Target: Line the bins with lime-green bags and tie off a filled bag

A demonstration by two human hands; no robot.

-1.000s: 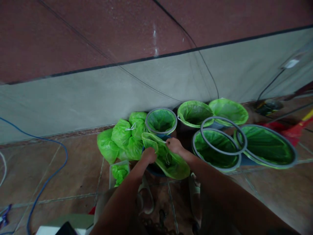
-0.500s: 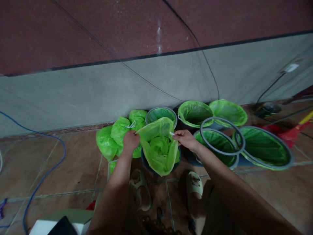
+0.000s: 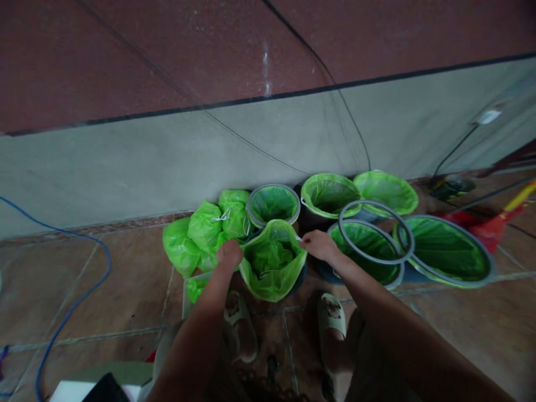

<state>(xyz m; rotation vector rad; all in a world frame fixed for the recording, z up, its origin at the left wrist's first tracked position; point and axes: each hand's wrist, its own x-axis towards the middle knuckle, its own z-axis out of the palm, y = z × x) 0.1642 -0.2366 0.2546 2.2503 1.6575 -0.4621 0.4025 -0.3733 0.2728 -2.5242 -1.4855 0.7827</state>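
Observation:
A green translucent garbage bag (image 3: 274, 287) hangs with its mouth spread in a dark bin (image 3: 298, 279) on the floor in front of my feet. Crumpled green plastic shows inside it. My left hand (image 3: 229, 255) is closed at the left side of the bag's rim. On the opposite side, my right hand (image 3: 320, 245) pinches the rim by a short white drawstring (image 3: 298, 239). Just left stand tied green bags (image 3: 205, 220) with white drawstrings knotted on top. Behind the bag is a lined bin with a grey rim (image 3: 273, 186).
Several more green-lined bins (image 3: 452, 254) stand to the right, with a loose grey ring (image 3: 349, 245) across two of them. A small pale container (image 3: 187, 296) is left of my feet. A blue hose (image 3: 75, 301) lies on the tiled floor; cables run down the wall.
Both hands have moved down a little, lowering the bag's rim toward the bin. The bag's mouth is now wider and rounder. The view has shifted slightly.

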